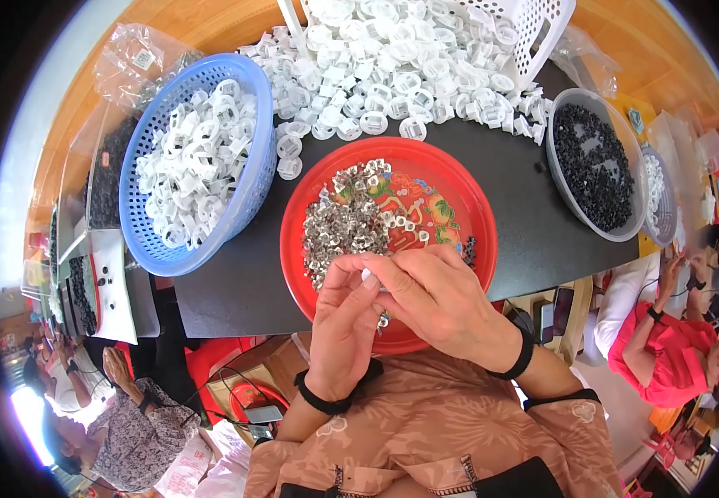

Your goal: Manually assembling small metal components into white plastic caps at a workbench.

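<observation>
the left hand [338,328] had a small white piece [367,274] pinched narrowly between thumb and forefinger, just over the near part of a round red tray [485,212]. the right hand [450,311] met it from the other side, its fingertips drawn close together beside the piece; the fingers hid whatever they might have held, so its grip could not be told. a silvery bit [382,320] showed just under the hands, perhaps a ring or a metal part.

in the tray, a heap of small metal parts [343,224] covered the left half, and a few dark bits [470,249] lay near its right edge. the tray rested on a dark table [533,224]. to its left a blue basket [148,241] stood tilted, filled with white plastic parts [197,162]. beyond the tray spread a broad pile of white round-based parts [392,70], spilling out by a white crate [546,25]. to the right, a clear bowl [573,209] held small black parts [596,162].

a co-worker in a patterned top [152,440] sat at the left, and another in a red top [658,361] at the right.
</observation>
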